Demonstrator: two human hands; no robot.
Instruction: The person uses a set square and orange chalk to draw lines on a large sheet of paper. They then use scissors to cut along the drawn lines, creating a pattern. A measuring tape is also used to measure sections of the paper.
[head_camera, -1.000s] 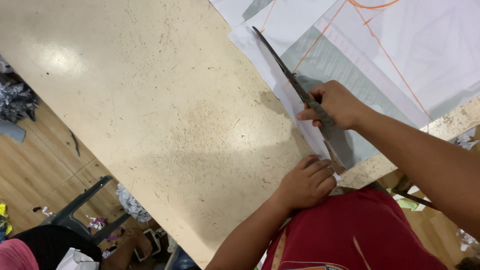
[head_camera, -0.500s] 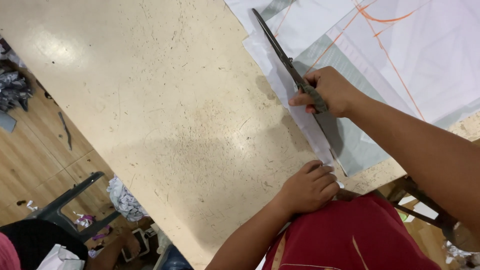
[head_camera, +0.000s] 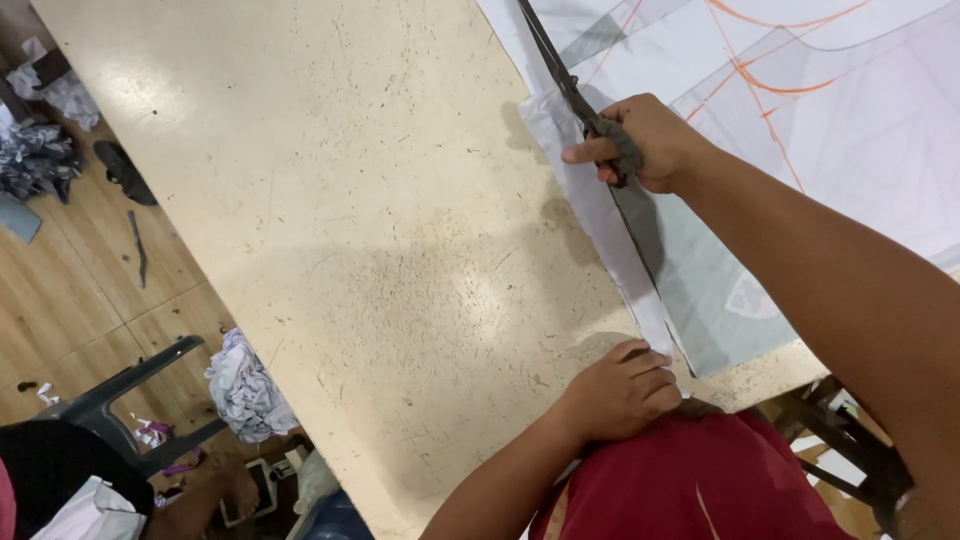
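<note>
The right hand (head_camera: 650, 140) is closed around the handles of a pair of long dark scissors (head_camera: 565, 85), whose blades point away from the person and lie along the left edge of a sheet of pale cloth (head_camera: 850, 130) spread over the far right part of the table (head_camera: 330, 230). The cloth carries curved orange lines (head_camera: 770, 75), and a greyer layer shows beneath it nearer the person. A narrow white strip (head_camera: 610, 240) runs from the scissors back towards the table's near edge, parted from the main sheet by a thin dark gap. The left hand (head_camera: 620, 390) is curled into a loose fist and rests at that near edge, its fingers touching the end of the strip; whether it pinches the strip cannot be told. The right forearm crosses over the cloth and hides part of it. The person's red shirt (head_camera: 700, 480) fills the bottom of the view. To the left, on the wooden floor (head_camera: 70, 270), lie crumpled scraps of fabric (head_camera: 245, 385), beside a dark grey chair (head_camera: 130, 395).
</note>
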